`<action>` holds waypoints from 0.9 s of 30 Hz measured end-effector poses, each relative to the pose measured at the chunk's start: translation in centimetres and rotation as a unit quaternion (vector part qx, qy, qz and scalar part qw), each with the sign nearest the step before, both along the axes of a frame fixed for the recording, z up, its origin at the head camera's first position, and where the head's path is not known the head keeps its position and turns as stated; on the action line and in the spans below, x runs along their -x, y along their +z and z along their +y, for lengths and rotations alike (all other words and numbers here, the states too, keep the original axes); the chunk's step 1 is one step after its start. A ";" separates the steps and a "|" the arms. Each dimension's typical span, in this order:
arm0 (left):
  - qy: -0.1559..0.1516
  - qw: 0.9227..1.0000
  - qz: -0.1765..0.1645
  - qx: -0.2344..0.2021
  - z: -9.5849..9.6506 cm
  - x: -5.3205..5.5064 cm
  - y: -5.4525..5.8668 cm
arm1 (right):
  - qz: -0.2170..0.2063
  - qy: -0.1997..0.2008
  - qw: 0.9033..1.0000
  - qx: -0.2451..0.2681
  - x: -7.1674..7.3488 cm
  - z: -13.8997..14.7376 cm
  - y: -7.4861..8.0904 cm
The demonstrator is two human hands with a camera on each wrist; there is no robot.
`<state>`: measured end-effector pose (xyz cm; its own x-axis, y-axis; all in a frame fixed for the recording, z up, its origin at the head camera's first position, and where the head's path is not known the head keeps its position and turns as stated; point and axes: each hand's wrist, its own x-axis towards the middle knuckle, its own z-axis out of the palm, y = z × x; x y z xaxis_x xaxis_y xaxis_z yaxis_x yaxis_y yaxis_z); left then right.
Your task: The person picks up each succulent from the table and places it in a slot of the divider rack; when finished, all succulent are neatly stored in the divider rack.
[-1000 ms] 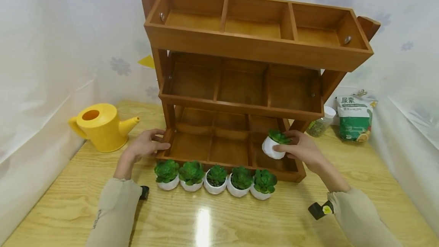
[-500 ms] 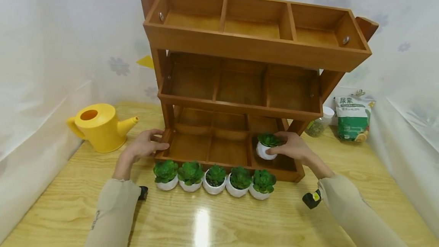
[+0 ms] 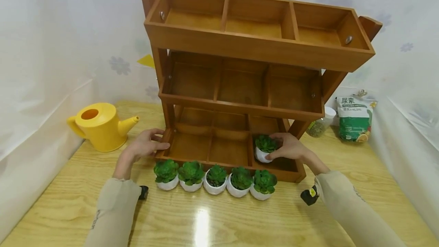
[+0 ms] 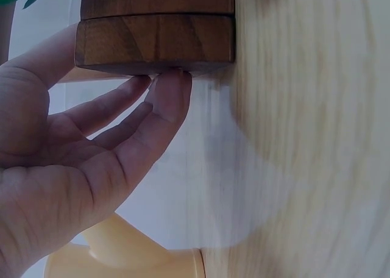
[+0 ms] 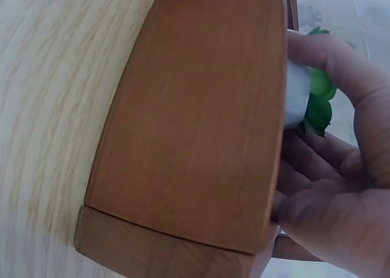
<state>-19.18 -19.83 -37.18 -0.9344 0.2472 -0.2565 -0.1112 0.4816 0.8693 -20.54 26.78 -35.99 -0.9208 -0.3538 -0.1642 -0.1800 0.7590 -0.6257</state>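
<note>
My right hand [image 3: 288, 147] pinches a small potted succulent [image 3: 265, 144] by its white faceted pot, fingers behind and thumb in front. The plant stands nearly upright inside the bottom right compartment, against the divider. In the right wrist view the front board hides the lower part of the white pot [image 5: 297, 95]. My left hand [image 3: 146, 146] grips the left end of the bottom tier of a brown wooden three-tier plant stand [image 3: 253, 50]. In the left wrist view its fingertips press the wooden end [image 4: 155, 43] and the thumb passes behind it.
Several potted succulents [image 3: 215, 176] stand in a row along the stand's front. A yellow watering can [image 3: 103, 129] stands at left. To the right are a lidded jar [image 3: 319, 127] and a green-white bag [image 3: 354, 121]. White patterned sheeting [image 3: 44, 48] surrounds the table.
My right hand has moved left and lower with the succulent, which has gone from tilted over the right compartment to nearly upright beside its divider. The left hand has stayed in place.
</note>
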 end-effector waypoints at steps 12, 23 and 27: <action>-0.002 1.000 0.000 -0.005 0.1 0.1 -0.1 | 0.039 0.055 0.998 0.004 -0.4 0.0 -0.1; -0.001 1.000 0.001 -0.002 0.1 -0.1 0.1 | 0.029 0.044 0.998 0.045 -1.4 0.1 0.8; -0.001 1.000 0.000 -0.003 0.1 -0.1 0.1 | 0.050 0.027 0.995 0.084 -2.3 0.5 2.2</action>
